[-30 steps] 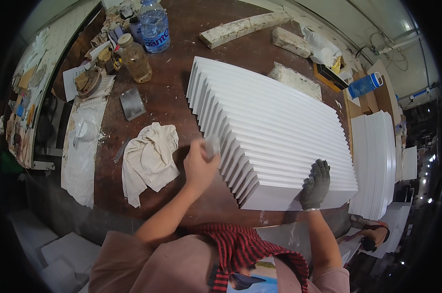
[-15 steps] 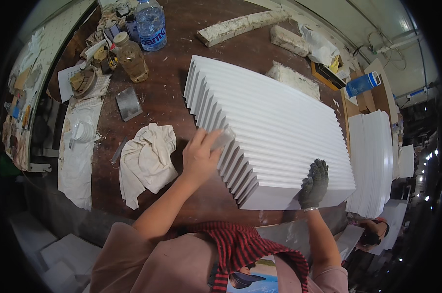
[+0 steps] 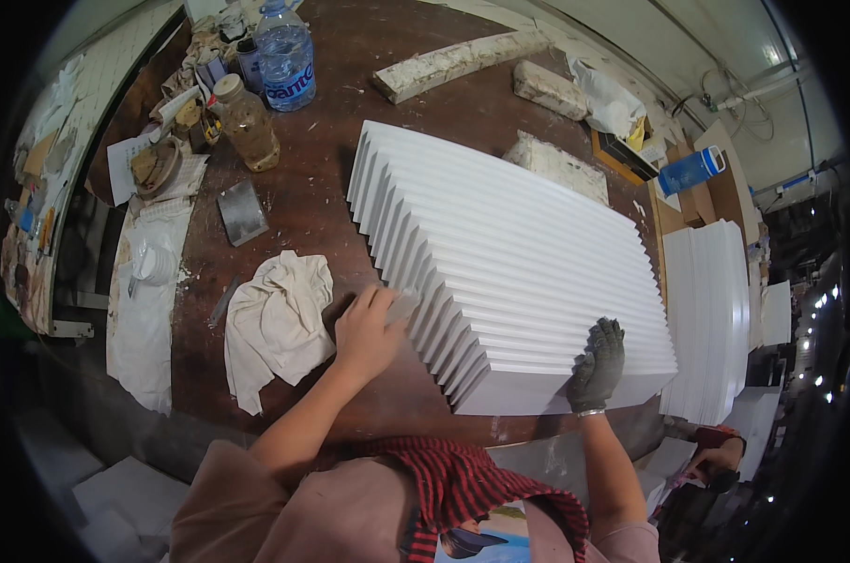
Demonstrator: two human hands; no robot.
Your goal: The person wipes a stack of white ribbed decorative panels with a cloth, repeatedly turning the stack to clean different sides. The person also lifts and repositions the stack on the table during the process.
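Observation:
A staggered stack of white boards point(image 3: 519, 267) lies slanting across the brown table, its left ends forming a row of points. My bare left hand point(image 3: 367, 333) is closed around a small pale block point(image 3: 403, 307), blurred by motion, close beside those ends. Whether the block touches the boards I cannot tell. On the near right part of the stack rests my right hand point(image 3: 598, 368), in a dark grey glove, lying flat with fingers stretched out. A crumpled cream cloth point(image 3: 280, 324) lies left of my left hand.
Beyond the cloth are a grey metal block point(image 3: 243, 213), a jar point(image 3: 247, 127) and a water bottle point(image 3: 285, 61). Wrapped bars point(image 3: 458, 64) lie at the back. Another white stack point(image 3: 706, 319) and a blue bottle point(image 3: 692, 170) stand right. Another person point(image 3: 716, 460) is at lower right.
My left hand has drawn slightly left and toward me with the pale block, off the board ends it overlapped. My right hand stays on the stack. The whole view has shifted a little.

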